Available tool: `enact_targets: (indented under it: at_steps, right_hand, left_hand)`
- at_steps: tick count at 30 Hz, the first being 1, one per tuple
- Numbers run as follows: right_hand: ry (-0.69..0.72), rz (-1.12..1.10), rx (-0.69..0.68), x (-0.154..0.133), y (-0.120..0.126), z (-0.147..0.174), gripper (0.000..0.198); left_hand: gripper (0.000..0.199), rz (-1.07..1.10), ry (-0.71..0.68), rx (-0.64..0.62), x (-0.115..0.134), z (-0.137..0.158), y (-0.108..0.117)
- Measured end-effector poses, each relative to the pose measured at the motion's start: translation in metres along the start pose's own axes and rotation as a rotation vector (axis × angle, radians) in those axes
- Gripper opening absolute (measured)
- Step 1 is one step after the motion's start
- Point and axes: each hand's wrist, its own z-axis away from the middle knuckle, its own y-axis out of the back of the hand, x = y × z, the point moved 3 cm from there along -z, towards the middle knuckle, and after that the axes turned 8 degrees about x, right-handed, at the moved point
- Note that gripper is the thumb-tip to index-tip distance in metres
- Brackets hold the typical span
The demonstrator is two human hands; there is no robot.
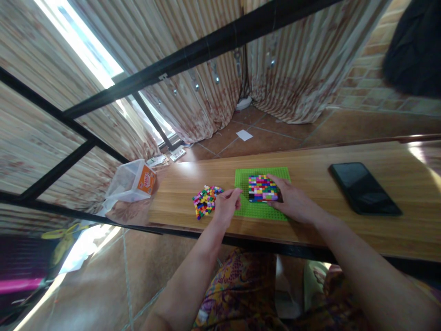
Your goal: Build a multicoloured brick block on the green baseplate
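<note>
A green studded baseplate [243, 210] lies on the wooden tabletop. On it stands a multicoloured block of toy bricks [260, 187], packed closely together. My right hand [292, 200] rests at the block's right side, thumb and fingers spread around its edge. At the baseplate's left edge is my left hand [228, 204], its thumb and fingertips pinched together. Whatever sits between those fingertips is too small to make out. Just left of that hand is a pile of loose coloured bricks [205, 201], partly covered by it.
A black phone or tablet [365, 188] lies at the right of the wooden table [310, 168]. Off the left end stands a clear plastic box [126, 181] with an orange label. A dark metal bar [193, 55] crosses beyond the table, before striped curtains. White paper [244, 135] lies on the floor.
</note>
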Motion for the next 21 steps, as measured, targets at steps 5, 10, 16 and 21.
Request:
enact_targets:
  at_steps: [5,10,16,21]
  right_hand:
    - [0.005,0.001,0.01,0.0007,-0.0012,0.0006,0.078]
    - [-0.004,0.009,0.012,0.0006,-0.001,0.0006,0.077]
    - [-0.009,0.012,-0.008,0.0,-0.0005,0.0,0.078]
    - [-0.018,0.005,-0.004,-0.0019,0.001,0.0004,0.078]
  left_hand:
    - [0.022,0.201,0.135,-0.081,0.0055,0.0082,-0.0033]
    - [0.018,0.211,0.102,-0.126,0.0076,0.0094,-0.0044]
    - [0.018,-0.134,-0.156,-0.105,0.0032,0.004,-0.0068]
    - [0.019,-0.459,-0.499,-0.1,0.0067,0.0057,-0.0094]
